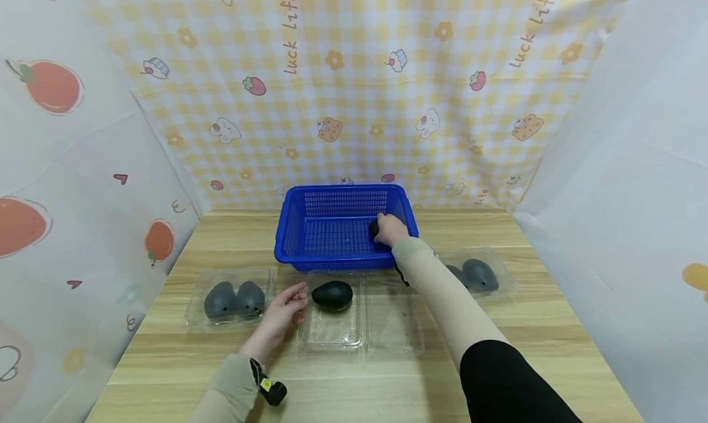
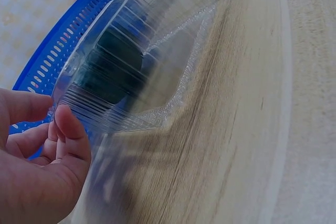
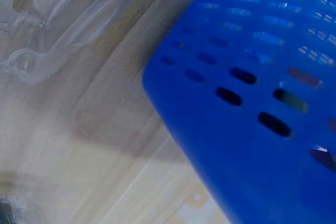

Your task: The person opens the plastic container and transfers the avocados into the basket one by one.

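Observation:
A clear plastic clamshell container [image 1: 333,334] lies unfolded on the table, one dark avocado [image 1: 332,295] in its left half. My left hand [image 1: 284,315] pinches the rim of this half between thumb and fingers, as the left wrist view shows [image 2: 44,156]. Behind it stands a blue plastic basket [image 1: 343,264]. My right hand [image 1: 391,229] reaches inside the basket's right end and grips another dark avocado [image 1: 373,229], partly hidden by the fingers. In the right wrist view the basket wall [image 3: 210,129] fills much of the picture and hides the hand.
To the left sits a closed clear container [image 1: 193,309] with two avocados showing grey through the lid. A similar container [image 1: 506,275] stands at the right, partly behind my right forearm. A patterned cloth [image 1: 354,103] hangs behind the wooden table [image 1: 343,392].

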`<state>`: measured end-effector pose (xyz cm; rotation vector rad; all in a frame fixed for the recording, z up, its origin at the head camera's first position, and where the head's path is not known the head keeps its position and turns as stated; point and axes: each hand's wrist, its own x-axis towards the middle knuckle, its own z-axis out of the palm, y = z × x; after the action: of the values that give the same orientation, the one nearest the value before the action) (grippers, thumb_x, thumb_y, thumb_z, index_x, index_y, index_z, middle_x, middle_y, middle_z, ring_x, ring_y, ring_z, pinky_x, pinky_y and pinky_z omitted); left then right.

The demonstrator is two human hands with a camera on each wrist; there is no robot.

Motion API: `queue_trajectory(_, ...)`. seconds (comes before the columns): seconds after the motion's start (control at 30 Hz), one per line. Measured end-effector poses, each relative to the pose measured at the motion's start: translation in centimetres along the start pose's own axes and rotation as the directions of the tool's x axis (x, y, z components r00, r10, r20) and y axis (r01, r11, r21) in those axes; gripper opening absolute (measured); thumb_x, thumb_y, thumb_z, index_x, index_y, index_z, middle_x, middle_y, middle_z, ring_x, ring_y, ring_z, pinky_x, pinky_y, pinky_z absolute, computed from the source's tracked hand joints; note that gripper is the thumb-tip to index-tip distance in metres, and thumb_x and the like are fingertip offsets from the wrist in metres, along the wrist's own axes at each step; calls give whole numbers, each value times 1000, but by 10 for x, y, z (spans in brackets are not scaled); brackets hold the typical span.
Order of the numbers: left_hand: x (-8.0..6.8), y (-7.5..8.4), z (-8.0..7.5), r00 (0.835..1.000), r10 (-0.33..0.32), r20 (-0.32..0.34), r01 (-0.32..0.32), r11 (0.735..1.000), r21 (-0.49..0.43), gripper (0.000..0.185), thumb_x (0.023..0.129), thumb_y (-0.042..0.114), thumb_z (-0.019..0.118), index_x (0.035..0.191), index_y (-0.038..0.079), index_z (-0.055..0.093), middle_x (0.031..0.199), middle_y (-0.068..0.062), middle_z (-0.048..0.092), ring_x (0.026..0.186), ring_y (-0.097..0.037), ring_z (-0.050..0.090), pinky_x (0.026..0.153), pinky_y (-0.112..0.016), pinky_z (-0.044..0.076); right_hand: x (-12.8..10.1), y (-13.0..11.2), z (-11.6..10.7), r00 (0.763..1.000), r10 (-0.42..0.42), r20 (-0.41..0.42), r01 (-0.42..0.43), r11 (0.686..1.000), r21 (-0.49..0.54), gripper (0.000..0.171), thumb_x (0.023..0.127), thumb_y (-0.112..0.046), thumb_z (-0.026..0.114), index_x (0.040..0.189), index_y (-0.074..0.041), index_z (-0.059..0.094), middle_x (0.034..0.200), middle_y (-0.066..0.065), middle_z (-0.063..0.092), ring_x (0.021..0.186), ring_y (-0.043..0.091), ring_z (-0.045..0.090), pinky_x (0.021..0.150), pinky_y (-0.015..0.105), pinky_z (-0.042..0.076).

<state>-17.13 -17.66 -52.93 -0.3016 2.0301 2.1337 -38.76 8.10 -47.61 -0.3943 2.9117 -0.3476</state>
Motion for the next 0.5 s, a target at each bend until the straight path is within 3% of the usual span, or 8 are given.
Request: queue_trajectory(0.5, -2, 1, -1, 1000, 5, 11, -5, 1000, -4, 50, 97, -2, 49, 145, -3, 37, 107, -9, 50, 72, -14, 45, 56, -25, 45, 2, -6, 0, 1000, -19, -13, 19, 999, -33, 74, 84, -25, 77, 145, -4, 42, 137, 19, 51, 122, 33, 51, 93, 48, 49)
